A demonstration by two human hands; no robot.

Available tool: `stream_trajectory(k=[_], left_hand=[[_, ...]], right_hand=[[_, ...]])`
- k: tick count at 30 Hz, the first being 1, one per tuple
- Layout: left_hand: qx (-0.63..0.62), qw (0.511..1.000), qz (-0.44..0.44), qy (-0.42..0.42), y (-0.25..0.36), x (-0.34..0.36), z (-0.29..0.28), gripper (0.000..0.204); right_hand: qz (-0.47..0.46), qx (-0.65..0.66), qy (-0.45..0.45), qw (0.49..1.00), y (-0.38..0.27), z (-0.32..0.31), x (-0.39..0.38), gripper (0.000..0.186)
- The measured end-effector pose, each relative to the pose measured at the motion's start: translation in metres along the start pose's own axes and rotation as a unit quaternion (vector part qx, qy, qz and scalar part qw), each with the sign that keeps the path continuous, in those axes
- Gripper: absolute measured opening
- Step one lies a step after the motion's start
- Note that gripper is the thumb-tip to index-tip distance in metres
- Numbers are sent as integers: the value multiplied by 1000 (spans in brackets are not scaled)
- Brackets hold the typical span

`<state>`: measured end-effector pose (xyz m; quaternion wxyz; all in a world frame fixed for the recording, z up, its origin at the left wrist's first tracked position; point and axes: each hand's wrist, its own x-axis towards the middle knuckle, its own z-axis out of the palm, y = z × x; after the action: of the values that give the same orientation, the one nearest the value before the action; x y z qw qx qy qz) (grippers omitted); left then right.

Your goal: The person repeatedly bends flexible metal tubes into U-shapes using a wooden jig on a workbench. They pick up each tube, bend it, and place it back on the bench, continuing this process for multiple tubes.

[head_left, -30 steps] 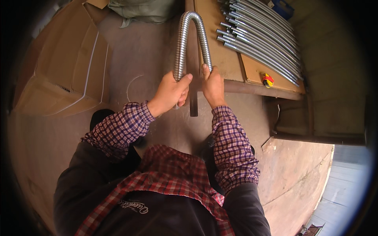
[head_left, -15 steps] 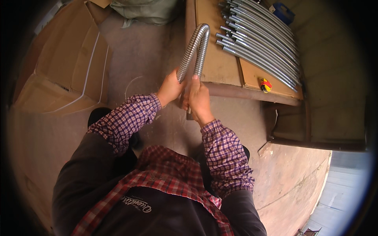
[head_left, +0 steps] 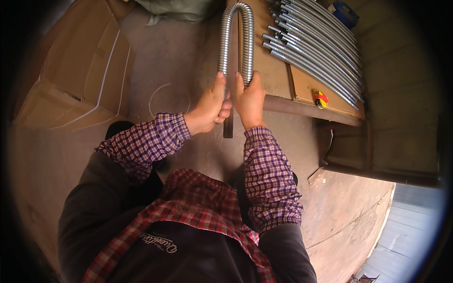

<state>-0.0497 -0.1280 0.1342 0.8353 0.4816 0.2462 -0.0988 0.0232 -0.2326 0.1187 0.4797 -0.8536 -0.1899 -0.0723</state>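
Note:
A silver corrugated metal hose (head_left: 224,45) is bent into an upside-down U in front of me, its curve pointing away. My left hand (head_left: 211,104) is closed around its left end, thumb lying along the hose. Around the other end my right hand (head_left: 250,98) is closed, with the thumb up on the ribs. The two legs of the hose run side by side with a narrow gap between them. Many similar metal hoses (head_left: 314,52) lie in a row on the cardboard-covered table to the right.
A red and yellow tape measure (head_left: 321,99) lies near the front edge of the table (head_left: 278,80). Behind the hoses stands a blue container (head_left: 344,15). A large strapped cardboard box (head_left: 78,70) fills the left, and a pale sack (head_left: 181,10) lies at the far side.
The bend has straightened from a tilted, crossing shape into a wider, more even U. My hands have drawn slightly apart, and the hose's curve has moved farther away.

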Motion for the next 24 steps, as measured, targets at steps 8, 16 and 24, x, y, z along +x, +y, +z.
stream_trajectory(k=[8,16,24], left_hand=[[98,993,62,18,8,14,-32,43],[76,987,138,-30,35,5,-51,26],[-113,893,430,63,160,-37,-131,80]], right_hand=[[152,252,-58,954,6,9,-2,31],[178,241,-52,953,59,-13,5,64],[245,320,-32,915,36,-32,2,61]])
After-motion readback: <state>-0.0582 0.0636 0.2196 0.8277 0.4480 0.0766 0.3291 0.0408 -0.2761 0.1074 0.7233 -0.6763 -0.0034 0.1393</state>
